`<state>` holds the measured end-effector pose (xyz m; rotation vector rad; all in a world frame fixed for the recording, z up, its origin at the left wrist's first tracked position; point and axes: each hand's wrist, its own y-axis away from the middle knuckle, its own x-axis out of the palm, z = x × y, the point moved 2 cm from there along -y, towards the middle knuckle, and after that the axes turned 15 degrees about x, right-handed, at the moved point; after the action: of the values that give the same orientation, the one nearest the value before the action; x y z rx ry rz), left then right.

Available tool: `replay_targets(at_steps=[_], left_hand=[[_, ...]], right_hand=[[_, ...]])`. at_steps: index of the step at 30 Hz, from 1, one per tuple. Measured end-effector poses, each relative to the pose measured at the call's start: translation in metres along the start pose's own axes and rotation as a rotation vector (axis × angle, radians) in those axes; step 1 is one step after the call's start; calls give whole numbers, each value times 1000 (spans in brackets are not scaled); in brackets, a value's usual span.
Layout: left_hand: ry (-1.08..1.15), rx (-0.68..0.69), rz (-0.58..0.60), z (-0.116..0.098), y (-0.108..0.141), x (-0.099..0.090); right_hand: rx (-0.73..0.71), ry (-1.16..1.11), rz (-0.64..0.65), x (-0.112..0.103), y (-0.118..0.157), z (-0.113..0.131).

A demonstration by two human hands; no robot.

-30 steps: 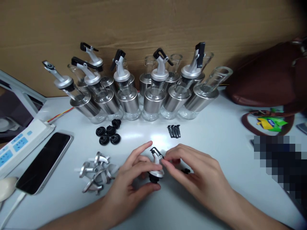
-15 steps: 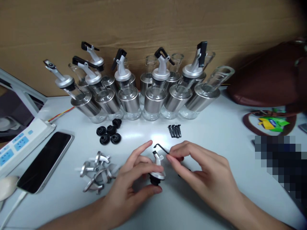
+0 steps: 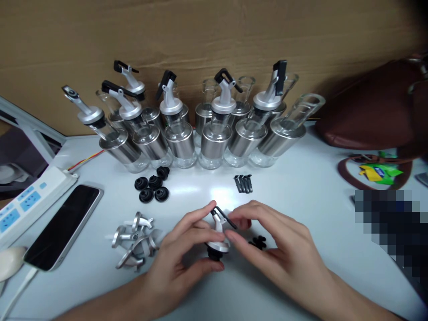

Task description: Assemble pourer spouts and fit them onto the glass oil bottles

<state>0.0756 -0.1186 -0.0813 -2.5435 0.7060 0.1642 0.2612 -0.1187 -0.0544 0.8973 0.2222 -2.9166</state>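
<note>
My left hand (image 3: 180, 245) grips a silver pour spout (image 3: 218, 229) with a black stopper (image 3: 215, 254) at its base, thumb below and fingers along the side. A thin black lever (image 3: 226, 217) rests on the spout's tip and slants down to the right, where my left index fingertip meets its upper end. My right hand (image 3: 281, 245) is just right of the spout, thumb and index finger apart around the lever's lower end. Whether they touch the lever I cannot tell. Small black pieces (image 3: 259, 242) lie partly hidden behind my right hand.
Several glass-and-steel bottles (image 3: 217, 138) stand along the cardboard wall, some with spouts fitted. Black stoppers (image 3: 155, 182), silver spout bodies (image 3: 135, 240) and black levers (image 3: 243, 183) lie in groups. A phone (image 3: 63, 227), power strip (image 3: 30, 196) and brown bag (image 3: 368, 107) flank them.
The black lever has come down onto the spout's tip from just above it. My right fingers have loosened from the lever, and my left index finger has moved to its upper end.
</note>
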Motion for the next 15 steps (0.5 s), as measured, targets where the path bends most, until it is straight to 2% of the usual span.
replay_targets(at_steps=[5,11,15], left_hand=[[-51,30,-14,-1,3,-1],[-106,56,-6,0,5,0],[-167,86,1,-1,4,0]], right_hand=[[-37,-1,26,0,-3,3],[-191,71,29,2,-2,0],[-192,78,58,4,1,-2]])
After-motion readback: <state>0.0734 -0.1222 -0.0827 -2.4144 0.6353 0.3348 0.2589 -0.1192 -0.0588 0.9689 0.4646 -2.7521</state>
